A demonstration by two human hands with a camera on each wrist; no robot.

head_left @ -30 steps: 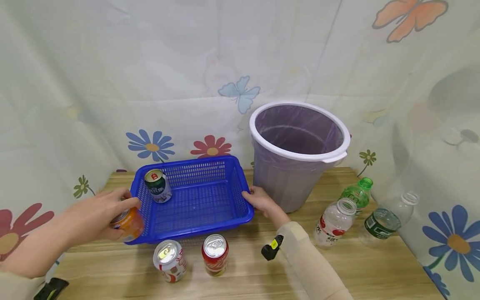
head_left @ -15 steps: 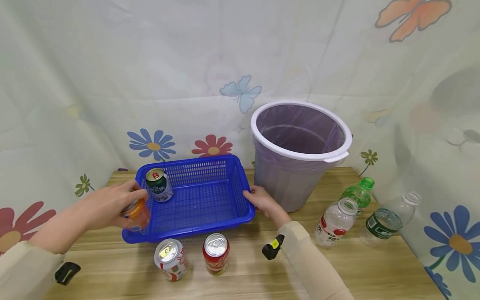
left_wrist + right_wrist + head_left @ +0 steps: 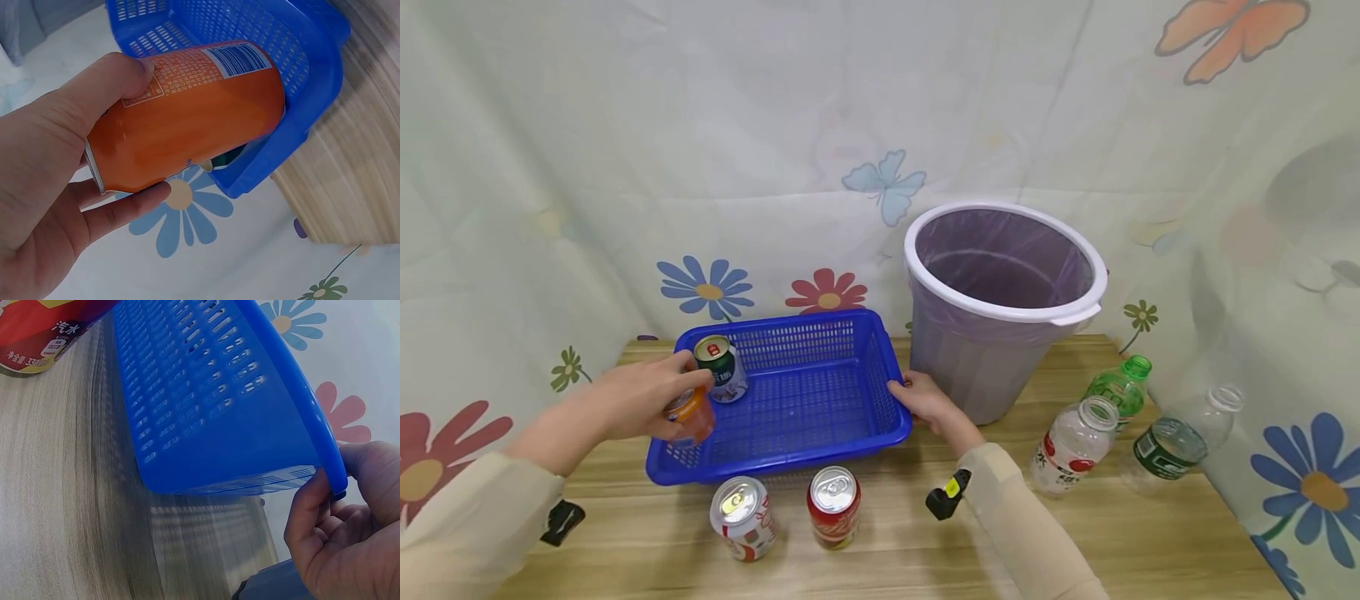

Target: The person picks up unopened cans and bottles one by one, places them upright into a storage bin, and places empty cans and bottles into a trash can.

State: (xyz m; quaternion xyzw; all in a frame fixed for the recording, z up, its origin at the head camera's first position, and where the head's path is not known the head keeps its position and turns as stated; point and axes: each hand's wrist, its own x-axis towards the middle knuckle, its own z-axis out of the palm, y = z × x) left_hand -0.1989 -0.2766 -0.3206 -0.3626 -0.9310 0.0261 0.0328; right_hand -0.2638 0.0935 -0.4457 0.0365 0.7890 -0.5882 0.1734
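Observation:
My left hand (image 3: 643,398) grips an orange soda can (image 3: 194,119) near its top end, thumb on one side and fingers on the other. The can is over the left end of a blue plastic basket (image 3: 801,408); whether it touches the bottom cannot be told. Beside it in the basket stands a dark green and white can (image 3: 724,371). My right hand (image 3: 928,404) pinches the basket's right rim, with the thumb over the rim and curled fingers beneath, as the right wrist view shows.
In front of the basket stand a white can (image 3: 743,518) and a red can (image 3: 834,507). A grey lined bin (image 3: 977,367) is at the back right. Right of it are a red-labelled bottle (image 3: 1071,446), a green bottle (image 3: 1120,387) and a clear bottle (image 3: 1180,437).
My left hand has carried the orange can rightward and slightly away, from the basket's left rim to inside its left end, close to the green can. The right hand keeps its hold on the rim.

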